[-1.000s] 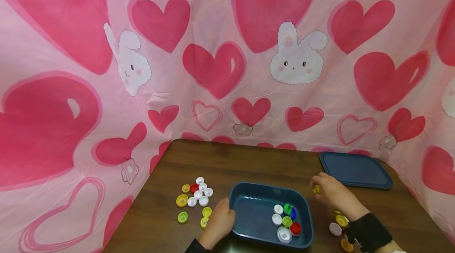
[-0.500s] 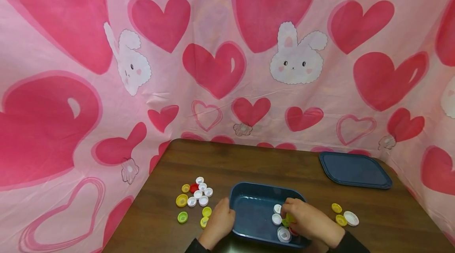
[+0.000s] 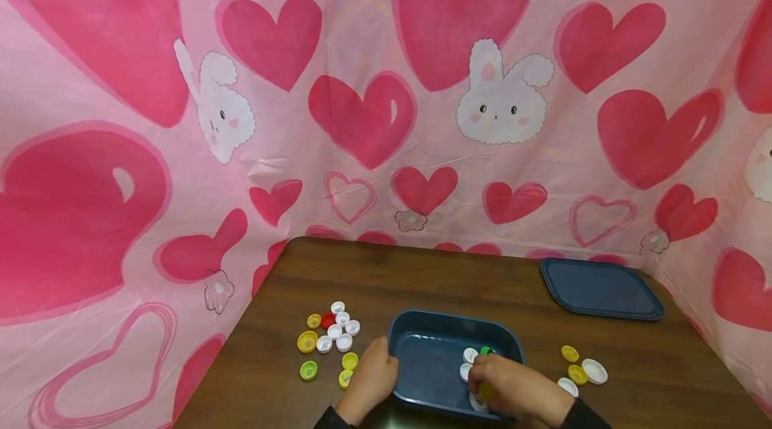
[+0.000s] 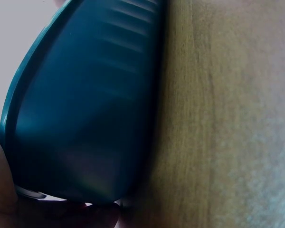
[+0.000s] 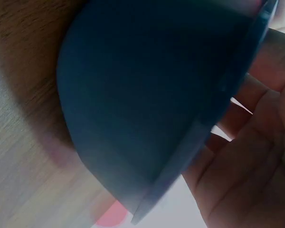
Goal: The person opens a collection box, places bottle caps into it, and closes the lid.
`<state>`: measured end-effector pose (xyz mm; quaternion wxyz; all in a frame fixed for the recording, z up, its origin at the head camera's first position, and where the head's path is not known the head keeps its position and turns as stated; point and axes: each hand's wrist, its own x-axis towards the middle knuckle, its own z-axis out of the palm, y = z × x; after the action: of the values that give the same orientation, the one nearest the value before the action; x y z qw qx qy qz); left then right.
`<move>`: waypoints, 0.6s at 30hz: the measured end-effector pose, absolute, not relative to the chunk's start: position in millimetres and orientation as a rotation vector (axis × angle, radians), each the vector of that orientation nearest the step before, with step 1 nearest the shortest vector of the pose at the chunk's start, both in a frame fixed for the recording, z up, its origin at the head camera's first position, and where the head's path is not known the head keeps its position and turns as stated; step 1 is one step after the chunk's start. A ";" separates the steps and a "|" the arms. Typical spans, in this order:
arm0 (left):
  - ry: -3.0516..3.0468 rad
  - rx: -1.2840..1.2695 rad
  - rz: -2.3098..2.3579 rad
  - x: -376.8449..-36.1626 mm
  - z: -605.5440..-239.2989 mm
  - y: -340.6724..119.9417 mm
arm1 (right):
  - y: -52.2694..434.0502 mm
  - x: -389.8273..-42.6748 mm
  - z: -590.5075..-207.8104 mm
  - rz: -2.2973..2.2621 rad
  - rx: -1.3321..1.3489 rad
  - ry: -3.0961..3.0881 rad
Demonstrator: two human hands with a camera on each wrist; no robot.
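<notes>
Left hand (image 3: 368, 382) steadying blue tray (image 3: 428, 365), right hand (image 3: 515, 392) among caps (image 3: 470, 354)

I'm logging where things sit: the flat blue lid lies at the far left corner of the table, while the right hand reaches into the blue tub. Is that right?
Not quite. The head view shows the lid at the far right corner of the table, not the left. The rest holds: the right hand reaches into the tub.
</notes>
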<state>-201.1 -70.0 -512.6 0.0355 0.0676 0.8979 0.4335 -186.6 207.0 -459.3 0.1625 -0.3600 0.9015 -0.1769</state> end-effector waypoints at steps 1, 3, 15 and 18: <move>2.759 0.208 1.332 -201.0 -513.1 -70.1 | 206.3 -185.8 -460.3 -0.511 -1.024 2.572; 2.757 0.211 1.332 -200.5 -514.2 -70.4 | 205.2 -184.6 -461.6 -0.521 -1.010 2.569; 2.774 0.221 1.336 -200.4 -512.7 -69.9 | 218.3 -185.1 -440.3 -0.595 -0.944 2.663; 2.806 0.240 1.337 -199.6 -512.6 -69.1 | 235.0 -187.7 -429.4 -0.601 -0.925 2.806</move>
<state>-199.6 -69.1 -512.6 0.0121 0.0771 0.9000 0.4289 -187.7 235.0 -429.4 0.0633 -0.3062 0.9288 -0.1989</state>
